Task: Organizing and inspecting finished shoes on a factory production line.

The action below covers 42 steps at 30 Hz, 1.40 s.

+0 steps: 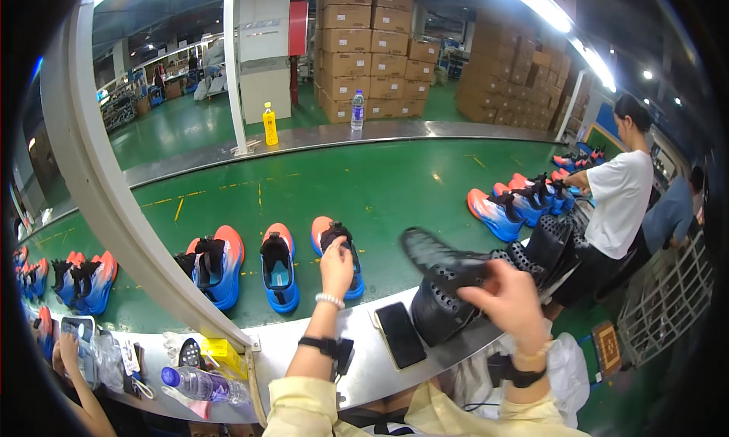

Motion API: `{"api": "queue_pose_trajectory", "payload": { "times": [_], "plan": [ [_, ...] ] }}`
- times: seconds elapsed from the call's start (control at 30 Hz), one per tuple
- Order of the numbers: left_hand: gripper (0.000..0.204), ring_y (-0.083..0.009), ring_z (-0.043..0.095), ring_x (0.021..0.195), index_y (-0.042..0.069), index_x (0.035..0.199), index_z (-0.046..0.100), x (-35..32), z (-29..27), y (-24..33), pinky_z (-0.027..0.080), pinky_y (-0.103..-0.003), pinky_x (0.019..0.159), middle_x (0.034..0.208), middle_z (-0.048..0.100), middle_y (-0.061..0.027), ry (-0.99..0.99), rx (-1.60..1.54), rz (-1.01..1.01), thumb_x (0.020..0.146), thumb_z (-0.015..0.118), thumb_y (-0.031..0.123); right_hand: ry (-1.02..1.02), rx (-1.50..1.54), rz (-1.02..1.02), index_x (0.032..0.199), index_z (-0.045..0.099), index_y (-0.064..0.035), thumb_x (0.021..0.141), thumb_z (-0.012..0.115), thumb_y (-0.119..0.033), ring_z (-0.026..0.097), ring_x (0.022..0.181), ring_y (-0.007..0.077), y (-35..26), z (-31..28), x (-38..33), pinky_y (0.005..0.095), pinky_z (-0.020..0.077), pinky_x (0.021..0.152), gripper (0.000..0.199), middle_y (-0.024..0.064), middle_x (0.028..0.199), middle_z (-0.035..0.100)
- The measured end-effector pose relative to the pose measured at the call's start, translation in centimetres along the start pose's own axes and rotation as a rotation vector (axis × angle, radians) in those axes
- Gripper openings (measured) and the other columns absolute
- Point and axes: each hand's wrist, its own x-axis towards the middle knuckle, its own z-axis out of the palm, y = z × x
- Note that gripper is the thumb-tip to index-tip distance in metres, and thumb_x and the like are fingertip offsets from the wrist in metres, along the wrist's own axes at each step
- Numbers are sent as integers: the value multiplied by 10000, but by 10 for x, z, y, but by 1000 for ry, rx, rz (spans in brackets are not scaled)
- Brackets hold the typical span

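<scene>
My left hand (pixel 336 268) is closed at the opening of a sneaker (pixel 322 230), fingers at its black tongue. This sneaker has a coral toe and a blue heel, and stands on the green conveyor belt (pixel 364 186). Farther right, my right hand (pixel 510 299) grips a black foot-shaped shoe form (pixel 437 253) between thumb and fingers; its toe end is blurred. Below it sits a pile of similar black forms with round holes (pixel 440 312). Left of my left hand stands a single matching sneaker (pixel 279 266), then a pair (pixel 220 266).
A dark phone (pixel 400 336) lies on the metal ledge (pixel 357 369). A white post (pixel 114 179) rises at left. Nearby are a water bottle (pixel 205 384) and yellow box (pixel 225 356). A co-worker in white (pixel 619 186) stands right, beside more sneakers (pixel 493 213). Another person's hand (pixel 67 351) shows lower left.
</scene>
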Motion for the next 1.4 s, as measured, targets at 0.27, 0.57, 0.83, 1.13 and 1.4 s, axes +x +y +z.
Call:
{"api": "queue_pose_trajectory", "payload": {
  "times": [0.27,0.57,0.83,1.13,1.4],
  "plan": [
    [399,-320,608,1075,20,1234,578,-86,-32,-46,486,-387,918,1224,597,-189,144,-10,43,857,664,119,-372,-397,-163,869,734,9,727,758,-525,709,814,357,-84,161,100,417,568,753,552,199,821,713],
    [481,-435,520,1230,85,1291,531,-83,-40,-39,463,-462,1002,1461,414,-218,26,-48,-55,834,677,123,-264,-498,-295,867,739,-23,743,779,-373,719,817,313,-65,321,143,401,582,745,373,165,843,721],
    [455,-442,559,1178,108,1232,548,-75,-38,-39,503,-474,938,1468,422,-194,26,-81,-101,810,715,101,-295,-619,-148,876,765,-63,842,647,-332,730,898,300,-53,374,171,395,587,780,296,164,901,740],
    [417,-436,574,1166,97,1176,580,-73,-37,-54,508,-456,927,1546,321,-216,52,-95,-73,784,717,59,-240,-414,-366,793,721,3,870,593,-250,710,777,379,-62,369,173,447,587,713,293,229,821,704],
    [475,-466,485,1257,75,1208,540,-75,-41,-41,448,-477,1007,1517,319,-278,62,-104,-84,776,738,65,-161,-535,-498,768,716,-22,864,570,-130,723,722,328,-62,389,182,415,596,637,205,197,778,708]
  ]
}}
